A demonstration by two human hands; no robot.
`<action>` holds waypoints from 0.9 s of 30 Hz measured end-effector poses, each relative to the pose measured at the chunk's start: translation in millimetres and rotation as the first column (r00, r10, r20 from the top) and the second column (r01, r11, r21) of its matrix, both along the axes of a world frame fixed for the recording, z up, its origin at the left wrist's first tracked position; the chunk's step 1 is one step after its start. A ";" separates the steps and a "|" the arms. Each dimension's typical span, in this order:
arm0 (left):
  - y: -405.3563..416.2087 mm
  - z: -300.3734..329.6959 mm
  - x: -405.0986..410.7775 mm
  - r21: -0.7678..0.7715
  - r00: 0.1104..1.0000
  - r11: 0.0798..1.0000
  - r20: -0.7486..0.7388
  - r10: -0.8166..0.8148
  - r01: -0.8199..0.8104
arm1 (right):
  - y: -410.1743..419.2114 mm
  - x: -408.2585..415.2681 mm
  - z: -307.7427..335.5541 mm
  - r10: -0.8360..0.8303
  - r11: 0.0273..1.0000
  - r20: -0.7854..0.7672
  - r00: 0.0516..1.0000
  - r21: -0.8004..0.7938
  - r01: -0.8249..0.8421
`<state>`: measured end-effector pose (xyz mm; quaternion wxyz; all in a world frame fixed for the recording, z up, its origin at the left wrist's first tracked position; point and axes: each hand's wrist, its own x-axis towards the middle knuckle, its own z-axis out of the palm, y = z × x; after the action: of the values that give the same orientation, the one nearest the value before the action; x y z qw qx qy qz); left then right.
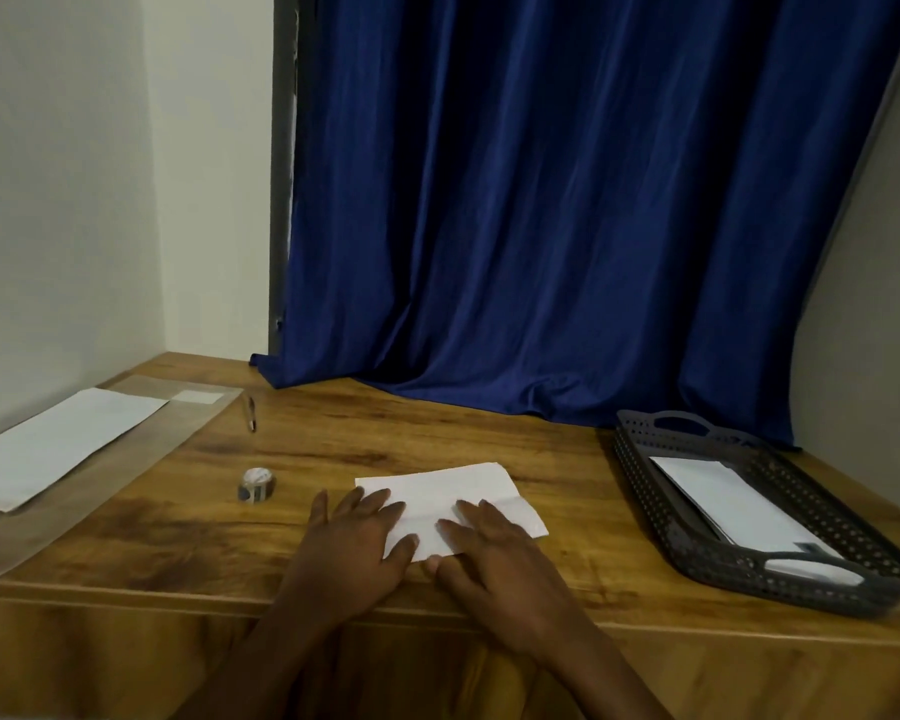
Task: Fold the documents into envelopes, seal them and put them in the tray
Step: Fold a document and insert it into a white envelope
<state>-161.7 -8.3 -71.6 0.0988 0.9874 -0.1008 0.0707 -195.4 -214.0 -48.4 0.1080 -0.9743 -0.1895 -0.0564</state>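
White folded document [450,504] under both flat hands, left [357,543] and right [489,550], fingers straight.

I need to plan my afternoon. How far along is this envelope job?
Done: white envelopes already lie in the tray. In hand: left hand and right hand press flat a folded sheet. Left: putting it in an envelope, sealing, and the paper stack.

Walls: pale plaster [63,174] is seen left and behind, grey panel [874,283] at right | Window: hidden by a dark blue curtain [567,200] pooled on the desk's far edge | Furniture: wood-grain desk [375,439] set into the corner | Light: dim, even.
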 end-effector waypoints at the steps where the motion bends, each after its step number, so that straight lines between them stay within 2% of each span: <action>1: 0.0 1.8 -0.9 0.017 1.000 1.000 -0.020 -0.009 0.009 | -0.3 0.2 -1.9 -0.003 1.000 -0.027 1.000 -0.016 0.003; 4: -0.5 5.5 -2.8 0.031 0.998 0.999 -0.041 -0.041 0.042 | 3.8 -1.1 -4.6 -0.003 0.998 0.029 1.000 -0.070 0.005; 8: -0.8 0.5 0.0 0.075 0.995 0.994 -0.069 -0.078 0.083 | 17.4 11.9 0.8 -0.048 0.998 0.091 0.995 0.034 0.045; 12: -1.3 -1.4 3.5 0.121 0.992 0.987 -0.078 -0.095 0.104 | 37.9 27.8 -3.9 0.041 0.996 -0.043 0.998 0.077 -0.038; 16: -0.6 -0.7 4.2 0.129 0.991 0.986 -0.096 -0.092 0.104 | 35.1 40.6 -13.5 0.045 0.998 -0.147 0.988 0.045 -0.039; 22: 0.9 0.6 6.2 0.151 0.989 0.982 -0.109 -0.102 0.118 | -18.5 55.8 -15.5 -0.076 0.997 -0.139 0.987 -0.037 0.072; 25: -0.1 -0.3 5.0 0.140 0.990 0.984 -0.101 -0.096 0.110 | -33.8 57.3 -17.2 -0.128 0.992 -0.124 0.984 -0.017 0.127; 27: -0.9 -1.2 3.5 0.121 0.995 0.990 -0.072 -0.068 0.076 | -34.0 52.8 -17.7 -0.113 0.993 -0.059 0.992 0.034 0.115</action>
<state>-158.1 -9.2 -72.8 0.0435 0.9892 -0.1372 0.0273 -142.6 -248.0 -66.1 0.1283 -0.9825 -0.1293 -0.0380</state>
